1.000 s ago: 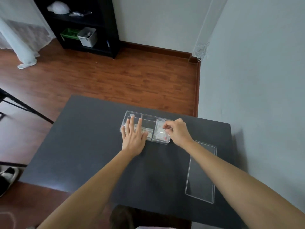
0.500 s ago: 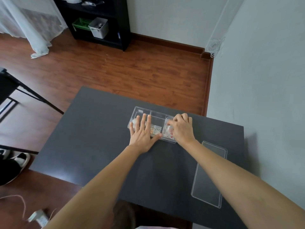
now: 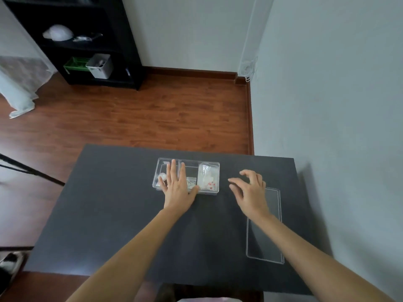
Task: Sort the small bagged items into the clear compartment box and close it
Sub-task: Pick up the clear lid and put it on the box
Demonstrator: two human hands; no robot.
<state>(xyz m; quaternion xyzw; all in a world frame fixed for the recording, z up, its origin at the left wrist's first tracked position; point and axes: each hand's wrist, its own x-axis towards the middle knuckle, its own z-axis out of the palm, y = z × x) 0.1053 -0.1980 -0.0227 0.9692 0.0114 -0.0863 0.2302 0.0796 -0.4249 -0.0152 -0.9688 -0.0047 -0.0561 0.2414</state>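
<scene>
A clear compartment box (image 3: 210, 164) lies open on the dark table (image 3: 109, 214). Its right compartment holds a bag with white and red pieces (image 3: 207, 180). A small bag (image 3: 191, 182) sits in the middle compartment, and a white item (image 3: 161, 176) in the left one. My left hand (image 3: 177, 188) lies flat, fingers spread, over the box's left and middle parts. My right hand (image 3: 249, 189) hovers to the right of the box, fingers curled apart, holding nothing. The clear lid (image 3: 265, 243) lies flat on the table at the right, partly under my right forearm.
A grey wall runs close along the table's right side. Beyond the table's far edge is wooden floor, with a black shelf unit (image 3: 91, 40) at the back left. A dark stand leg (image 3: 32, 171) crosses at the left.
My right hand has lifted out of the box's right compartment and moved right, leaving the bag there. My left hand stays flat on the box.
</scene>
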